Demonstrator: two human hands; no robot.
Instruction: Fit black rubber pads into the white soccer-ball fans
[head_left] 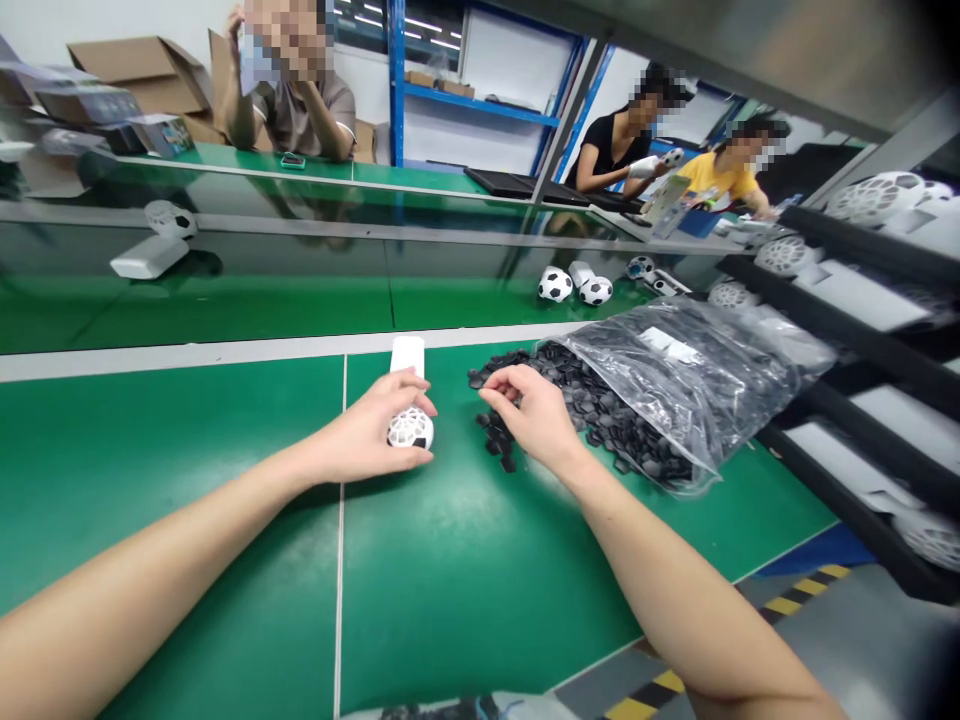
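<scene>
My left hand (375, 425) curls around a small soccer-ball-shaped shell (410, 428), white lattice with a few black patches. A white rectangular body (407, 355) sticks out beyond the fingers, and the hand hides where it meets the ball. At the near edge of a heap of small black plastic pieces (592, 400), my right hand (529, 405) has thumb and forefinger pinched together. Whatever is between those fingertips is too small to make out. Several loose black pieces (496, 440) lie on the green table (450, 580) just below that hand.
A clear plastic bag (675, 370) spills the black pieces. Trays (840, 375) holding white lattice parts are stacked at right. Behind a pale ledge, a belt (300, 300) carries soccer balls (555, 285) and a white unit (150, 256). Co-workers (304, 110) sit across.
</scene>
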